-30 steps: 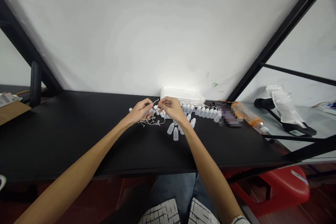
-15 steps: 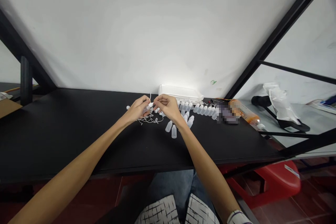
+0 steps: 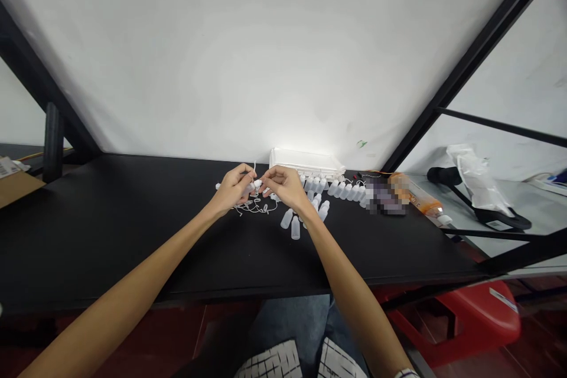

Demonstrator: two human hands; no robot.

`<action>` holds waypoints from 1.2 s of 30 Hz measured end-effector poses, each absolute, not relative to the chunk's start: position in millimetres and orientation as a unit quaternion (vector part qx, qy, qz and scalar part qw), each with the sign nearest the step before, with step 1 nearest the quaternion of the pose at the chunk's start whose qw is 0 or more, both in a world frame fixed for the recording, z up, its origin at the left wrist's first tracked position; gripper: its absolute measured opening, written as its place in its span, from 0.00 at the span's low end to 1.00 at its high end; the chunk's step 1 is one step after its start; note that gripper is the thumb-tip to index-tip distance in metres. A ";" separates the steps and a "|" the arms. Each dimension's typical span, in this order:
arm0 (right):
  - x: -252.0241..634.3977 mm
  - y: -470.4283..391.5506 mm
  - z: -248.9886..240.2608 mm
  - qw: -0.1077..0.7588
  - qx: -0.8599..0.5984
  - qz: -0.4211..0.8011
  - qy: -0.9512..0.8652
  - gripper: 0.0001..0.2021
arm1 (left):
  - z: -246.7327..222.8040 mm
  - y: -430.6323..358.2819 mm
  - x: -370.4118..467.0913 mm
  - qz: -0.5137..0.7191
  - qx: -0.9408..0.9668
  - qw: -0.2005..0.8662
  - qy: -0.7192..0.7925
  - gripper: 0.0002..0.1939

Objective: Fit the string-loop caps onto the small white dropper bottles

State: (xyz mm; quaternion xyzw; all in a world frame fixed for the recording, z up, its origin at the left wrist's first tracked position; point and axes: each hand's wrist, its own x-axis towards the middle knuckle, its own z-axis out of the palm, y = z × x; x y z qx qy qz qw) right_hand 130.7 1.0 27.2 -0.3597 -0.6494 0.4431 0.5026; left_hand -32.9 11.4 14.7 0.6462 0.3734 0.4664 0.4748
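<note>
In front of the white wall, my left hand (image 3: 234, 188) is closed around a small translucent plastic bottle (image 3: 248, 188), mostly covered by the fingers. A thin white cord (image 3: 254, 168) sticks up beside its fingertips. My right hand (image 3: 282, 184) is closed at the bottle's white cap (image 3: 258, 183), thumb and fingers pinching from the right. Below both hands lie several tangled white cords (image 3: 257, 208) with small looped ends. Close to my right wrist, a few loose bottles (image 3: 295, 228) lie on the black table (image 3: 133, 230).
Rows of capped bottles (image 3: 348, 191) lie to the right, before a stack of white trays or sheets (image 3: 305, 160). Farther right are a blurred dark object (image 3: 387, 198) and an orange-labelled bottle (image 3: 420, 199). A cardboard box (image 3: 20, 186) sits far left; a red stool (image 3: 478, 319) stands lower right.
The view has shifted slightly, so everything sits a little lower. My right fingers have curled in more around the cap; my left hand keeps hold of the bottle.
</note>
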 end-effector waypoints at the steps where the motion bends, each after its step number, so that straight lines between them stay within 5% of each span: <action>1: 130.5 1.0 27.3 0.504 -0.358 0.449 -0.645 0.10 | 14.5 11.7 -33.2 0.479 0.640 0.471 0.373 0.12; 36: 128.7 -2.3 24.0 0.452 -0.354 0.434 -0.694 0.15 | 16.4 10.1 -33.9 0.466 0.659 0.430 0.404 0.09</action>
